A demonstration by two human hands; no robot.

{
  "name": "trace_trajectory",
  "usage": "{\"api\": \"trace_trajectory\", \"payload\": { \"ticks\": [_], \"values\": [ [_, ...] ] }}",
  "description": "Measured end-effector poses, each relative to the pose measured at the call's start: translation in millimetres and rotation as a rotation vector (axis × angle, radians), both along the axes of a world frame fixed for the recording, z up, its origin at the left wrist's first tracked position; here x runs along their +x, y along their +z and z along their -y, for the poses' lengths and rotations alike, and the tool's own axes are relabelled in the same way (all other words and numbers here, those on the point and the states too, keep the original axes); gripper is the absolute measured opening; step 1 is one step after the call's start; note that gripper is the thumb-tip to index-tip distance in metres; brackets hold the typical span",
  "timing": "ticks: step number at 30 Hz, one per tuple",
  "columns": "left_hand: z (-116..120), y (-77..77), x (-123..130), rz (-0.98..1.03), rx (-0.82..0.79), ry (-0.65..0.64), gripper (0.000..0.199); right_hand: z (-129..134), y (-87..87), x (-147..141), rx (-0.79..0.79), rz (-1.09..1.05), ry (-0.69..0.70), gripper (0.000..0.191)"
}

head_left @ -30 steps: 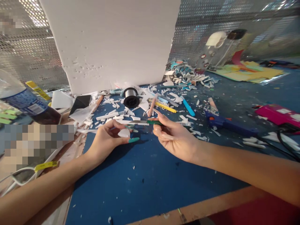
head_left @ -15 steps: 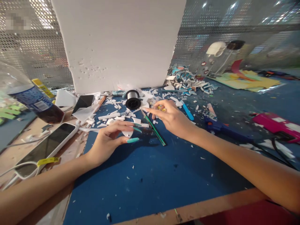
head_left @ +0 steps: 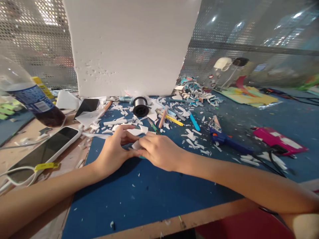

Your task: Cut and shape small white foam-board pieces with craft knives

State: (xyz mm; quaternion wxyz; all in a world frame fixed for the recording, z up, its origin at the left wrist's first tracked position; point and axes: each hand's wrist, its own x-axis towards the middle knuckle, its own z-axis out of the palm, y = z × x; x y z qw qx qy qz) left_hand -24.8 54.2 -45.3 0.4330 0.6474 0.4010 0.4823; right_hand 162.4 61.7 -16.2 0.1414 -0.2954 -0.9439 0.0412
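My left hand (head_left: 111, 154) is closed round a small white foam piece (head_left: 136, 145), just above the blue tabletop. My right hand (head_left: 161, 152) has its fingers on the same piece from the right. Between them the hands cover most of it, so its full shape is hidden. A slim green-and-black tool (head_left: 154, 126) lies just past my right fingers, its near end out of sight. Behind the hands stands a black spool of silver wire or thread (head_left: 141, 103). A yellow stick-shaped tool (head_left: 174, 120) and a pinkish one (head_left: 163, 117) lie beside it.
White foam scraps (head_left: 191, 136) are scattered about, with a heap (head_left: 190, 89) at the back. On the left are a phone (head_left: 47, 152) and a soda bottle (head_left: 37, 103). A blue glue gun (head_left: 229, 141) and a magenta device (head_left: 277, 139) lie right. A white foam board (head_left: 134, 46) stands behind.
My right hand has come back toward me and left, from near the spool to the white foam piece in my left hand. The view has shifted slightly.
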Motion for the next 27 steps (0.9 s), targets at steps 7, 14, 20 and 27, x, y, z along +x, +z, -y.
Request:
{"api": "trace_trajectory", "payload": {
  "ticks": [7,14,20,27],
  "values": [
    [0,-2.4,-2,-0.011,0.037,0.036,0.054,-1,-4.5,-5,0.032,-0.123,0.063,0.021],
    [-3,1.0,-2,0.139,-0.004,-0.026,0.053,-8,-3.0,3,-0.084,-0.488,0.044,0.035],
    [-8,5.1,-5,0.264,-0.088,-0.102,0.050,-33,19.7,25,-0.165,-0.670,-0.289,0.034],
    [-12,-0.6,-4,0.294,-0.119,-0.135,0.036,-91,19.7,76,0.168,-0.336,-0.607,0.016]
  ]
}}
